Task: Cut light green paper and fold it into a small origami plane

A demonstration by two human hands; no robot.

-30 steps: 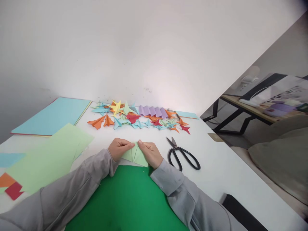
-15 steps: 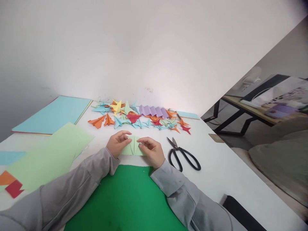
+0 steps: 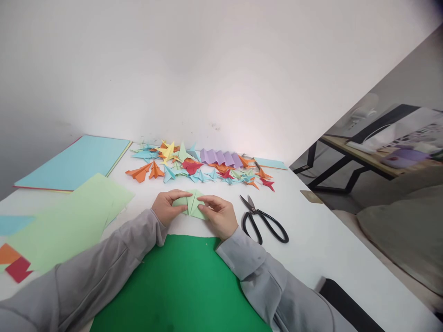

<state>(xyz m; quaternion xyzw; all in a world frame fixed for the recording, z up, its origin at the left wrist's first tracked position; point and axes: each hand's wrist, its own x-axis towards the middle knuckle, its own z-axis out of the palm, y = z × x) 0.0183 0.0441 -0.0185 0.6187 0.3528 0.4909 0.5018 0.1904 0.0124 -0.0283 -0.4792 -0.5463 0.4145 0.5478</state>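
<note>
Between my two hands is a small piece of light green paper (image 3: 192, 203), folded so that two flaps meet along a line in its middle. My left hand (image 3: 169, 206) pinches its left side, thumb below and fingers above. On the other side my right hand (image 3: 218, 213) grips the right part of the paper between thumb and fingers. Just beyond lie several folded paper figures, among them an orange one (image 3: 139, 172), a yellow one (image 3: 168, 151) and a red one (image 3: 192, 167). Black-handled scissors (image 3: 254, 213) lie partly spread to the right of my right hand.
At the left are a stack of blue sheets (image 3: 74, 161), a large light green sheet (image 3: 69, 216) and red (image 3: 19, 269) and orange scraps (image 3: 8, 254). A pleated purple paper (image 3: 221, 158) stands near the wall. A green sheet (image 3: 183, 286) lies in front; a black object (image 3: 346, 304) is lower right.
The light green paper has turned slightly and tilted, its middle line now slanting. Both hands keep hold of it, with the left fingers stretched a little straighter. The view has shifted slightly.
</note>
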